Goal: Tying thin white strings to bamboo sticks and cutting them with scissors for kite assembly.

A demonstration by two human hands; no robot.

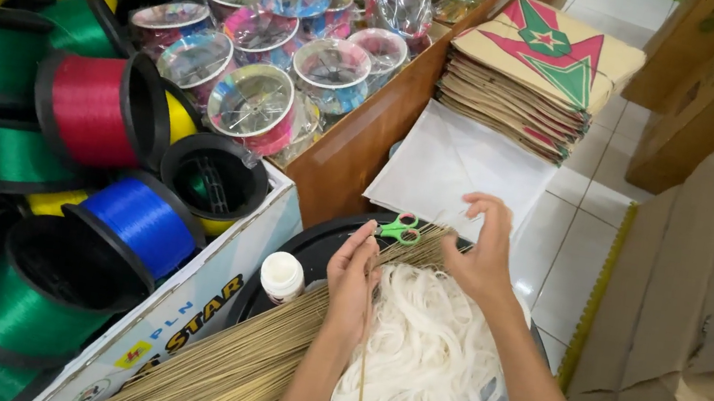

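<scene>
Head view: my left hand (353, 276) pinched one thin bamboo stick (365, 360), held upright at bottom centre of the frame. My right hand (482, 251) was half-closed, fingertips on the top of the fanned bundle of bamboo sticks (213, 366), just beside the green-handled scissors (399, 229). Judging by this, one stick was picked out; nothing was joined yet. The heap of white string (429, 350) lay untouched on the round black tray (309, 245), the small white capped bottle (282, 276) stood closed, and the blank white paper sheet (455, 168) sat above, below the stack of brown paper kites (533, 76) at upper right.
</scene>
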